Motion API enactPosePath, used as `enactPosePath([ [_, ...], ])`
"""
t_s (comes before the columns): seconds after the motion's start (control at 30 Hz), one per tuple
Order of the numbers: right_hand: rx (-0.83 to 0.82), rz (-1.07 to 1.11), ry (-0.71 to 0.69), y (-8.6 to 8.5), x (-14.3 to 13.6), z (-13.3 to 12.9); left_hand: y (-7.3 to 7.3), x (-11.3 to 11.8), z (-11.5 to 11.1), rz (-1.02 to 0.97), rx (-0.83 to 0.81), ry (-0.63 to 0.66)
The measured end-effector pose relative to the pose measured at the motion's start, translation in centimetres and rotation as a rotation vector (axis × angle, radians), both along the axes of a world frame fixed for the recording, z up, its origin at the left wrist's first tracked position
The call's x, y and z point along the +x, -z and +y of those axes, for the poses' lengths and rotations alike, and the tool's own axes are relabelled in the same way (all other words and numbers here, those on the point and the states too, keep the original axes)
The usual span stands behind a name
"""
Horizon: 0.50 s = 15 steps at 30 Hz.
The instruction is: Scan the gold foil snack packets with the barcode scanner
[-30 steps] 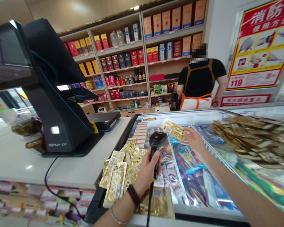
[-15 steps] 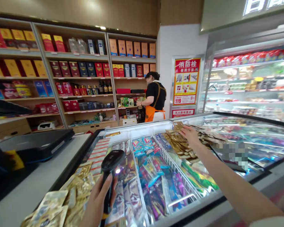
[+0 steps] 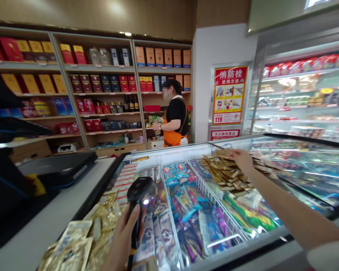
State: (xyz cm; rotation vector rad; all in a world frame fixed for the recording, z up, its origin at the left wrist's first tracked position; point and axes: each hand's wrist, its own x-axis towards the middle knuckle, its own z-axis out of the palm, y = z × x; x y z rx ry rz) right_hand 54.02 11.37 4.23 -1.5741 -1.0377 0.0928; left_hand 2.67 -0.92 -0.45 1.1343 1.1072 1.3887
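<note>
My left hand point(image 3: 127, 229) is wrapped around the handle of a black barcode scanner point(image 3: 139, 188), held upright over the glass-topped freezer point(image 3: 231, 254). A small white light glows beside the scanner's head. On the far side of the freezer, my right hand point(image 3: 243, 161) pinches the edge of a gold packet point(image 3: 222, 153) at the back of a heap of gold packets point(image 3: 220, 169). Its fingertips are partly hidden. More gold packets point(image 3: 73, 241) are piled at the lower left, below and beside my left forearm.
Wrapped ice creams point(image 3: 183, 203) lie in white wire baskets point(image 3: 211, 199) under the glass. A black flat device point(image 3: 59, 169) sits on the left counter point(image 3: 45, 226). Beyond the freezer a person in an orange apron point(image 3: 173, 131) stands by shelves of boxes point(image 3: 104, 82).
My right hand has moved slightly right along the back of the heap, with the packet lower and flatter. The view has shifted left. The person behind has turned and moved left along the shelves.
</note>
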Motion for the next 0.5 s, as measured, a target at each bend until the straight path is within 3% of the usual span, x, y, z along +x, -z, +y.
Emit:
enactPosePath([
  [0.13,-0.048,-0.112,-0.143,0.7,-6.8,3.7,-0.2,0.4,-0.1,-0.034,0.044,0.018],
  [0.37,-0.079,-0.433,-0.631,3.8,-27.1,12.6,1.0,0.8,0.6,-0.158,0.047,0.026],
  [0.5,-0.104,-0.613,-0.781,5.3,-36.6,17.4,2.3,0.9,0.9,-0.216,0.027,0.019],
])
